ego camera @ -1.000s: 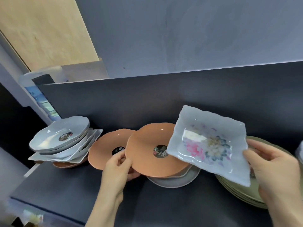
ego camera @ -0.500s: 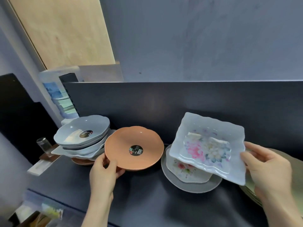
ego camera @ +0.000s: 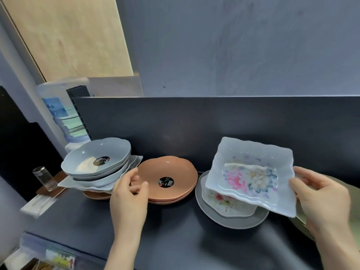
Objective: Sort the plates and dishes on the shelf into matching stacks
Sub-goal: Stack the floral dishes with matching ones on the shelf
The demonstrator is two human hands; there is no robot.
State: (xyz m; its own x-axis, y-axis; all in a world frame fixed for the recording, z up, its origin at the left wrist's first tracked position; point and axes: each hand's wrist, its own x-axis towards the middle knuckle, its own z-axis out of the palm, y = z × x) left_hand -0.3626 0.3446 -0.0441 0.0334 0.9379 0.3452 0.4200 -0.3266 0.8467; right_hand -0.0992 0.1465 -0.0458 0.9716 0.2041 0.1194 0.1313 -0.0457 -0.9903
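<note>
Plates sit in piles along the dark shelf (ego camera: 175,242). Right hand (ego camera: 321,193) grips the side of a square flower dish (ego camera: 251,176) and holds it tilted in the air, above a smaller flower dish (ego camera: 224,203) that lies on a grey plate (ego camera: 229,221). That hand hides most of the green plates (ego camera: 301,225). Left hand (ego camera: 128,195) is at the edge of two stacked orange plates (ego camera: 167,172), fingers loose and a bit curled, holding nothing. Just left, a pile of pale blue bowls (ego camera: 97,156) sits over a lone orange plate (ego camera: 97,196). A small glass (ego camera: 43,178) and a big water bottle (ego camera: 58,106) stand past the shelf's end
</note>
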